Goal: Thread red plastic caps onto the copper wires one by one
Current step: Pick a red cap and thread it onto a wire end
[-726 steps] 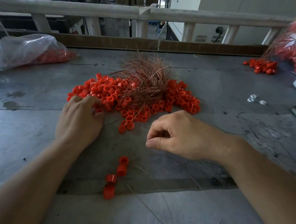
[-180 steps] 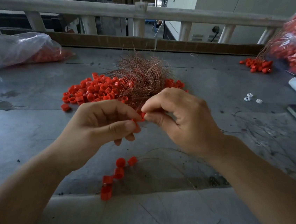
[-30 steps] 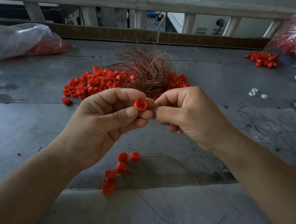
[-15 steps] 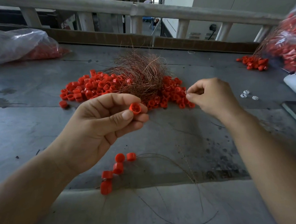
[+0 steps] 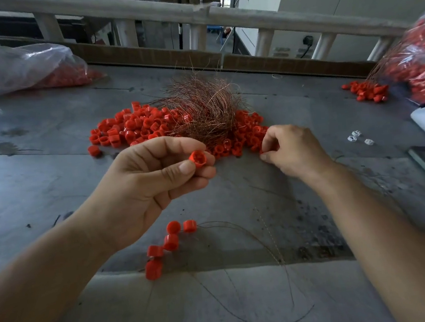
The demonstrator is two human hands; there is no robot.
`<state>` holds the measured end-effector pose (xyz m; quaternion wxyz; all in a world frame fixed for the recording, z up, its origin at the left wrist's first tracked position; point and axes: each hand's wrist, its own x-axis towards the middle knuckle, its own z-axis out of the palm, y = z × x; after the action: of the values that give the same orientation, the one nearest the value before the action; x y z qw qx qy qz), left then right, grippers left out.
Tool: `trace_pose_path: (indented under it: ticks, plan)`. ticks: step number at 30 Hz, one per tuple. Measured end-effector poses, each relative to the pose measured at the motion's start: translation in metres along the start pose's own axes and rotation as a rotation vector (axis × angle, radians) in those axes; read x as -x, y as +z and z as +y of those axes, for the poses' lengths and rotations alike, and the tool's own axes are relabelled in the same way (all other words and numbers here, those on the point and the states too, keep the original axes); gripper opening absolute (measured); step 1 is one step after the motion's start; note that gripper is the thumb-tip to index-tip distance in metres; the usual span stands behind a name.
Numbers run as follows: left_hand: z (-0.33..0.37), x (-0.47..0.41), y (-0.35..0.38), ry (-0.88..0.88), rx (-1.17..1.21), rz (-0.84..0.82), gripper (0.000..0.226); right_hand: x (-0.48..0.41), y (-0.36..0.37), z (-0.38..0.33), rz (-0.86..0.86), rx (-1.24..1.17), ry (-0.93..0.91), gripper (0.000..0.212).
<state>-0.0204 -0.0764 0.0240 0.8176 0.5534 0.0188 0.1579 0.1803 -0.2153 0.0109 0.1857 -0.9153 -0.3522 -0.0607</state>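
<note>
The left hand (image 5: 141, 192) pinches one red cap (image 5: 197, 158) above the counter (image 5: 37, 179); the right hand (image 5: 291, 150) nips at the cap pile (image 5: 134, 127) (holding what, I cannot tell). Tangled copper wires (image 5: 206, 109) may snag, spilling caps.

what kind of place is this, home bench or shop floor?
Likely a small factory or workshop bench: a bulk pile of red caps with a tangle of copper wires on a worn grey table, and a clear bag holding more caps.
</note>
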Motion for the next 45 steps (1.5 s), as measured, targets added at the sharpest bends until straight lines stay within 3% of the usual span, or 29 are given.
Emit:
trace_pose_path:
  ticks: [4,7,12,18,28,33,45]
  plan:
    - [0.0,0.0,0.0,-0.008,0.002,0.008,0.022,0.001,-0.002,-0.001,0.005,-0.068,-0.003,0.015]
    - [0.0,0.0,-0.001,-0.02,0.0,-0.006,0.022,0.005,-0.013,-0.004,-0.028,-0.328,0.06,0.017]
    - [-0.001,0.001,-0.001,-0.046,-0.055,0.021,0.022,0.026,-0.032,-0.036,-0.13,-0.818,-0.023,0.021]
    - [-0.002,-0.001,0.0,-0.052,-0.076,0.071,0.02,0.041,-0.032,-0.06,-0.23,-1.02,-0.134,0.026]
    - [-0.001,-0.001,0.002,-0.015,-0.137,0.122,0.025,0.046,-0.028,-0.069,-0.233,-1.122,-0.199,0.022]
    - [-0.001,0.0,0.005,-0.009,-0.17,0.134,0.023,0.053,-0.025,-0.075,-0.19,-1.055,-0.296,0.02]
    - [-0.003,-0.001,0.006,0.006,-0.274,0.153,0.02,0.054,-0.019,-0.076,-0.12,-0.879,-0.311,0.024]
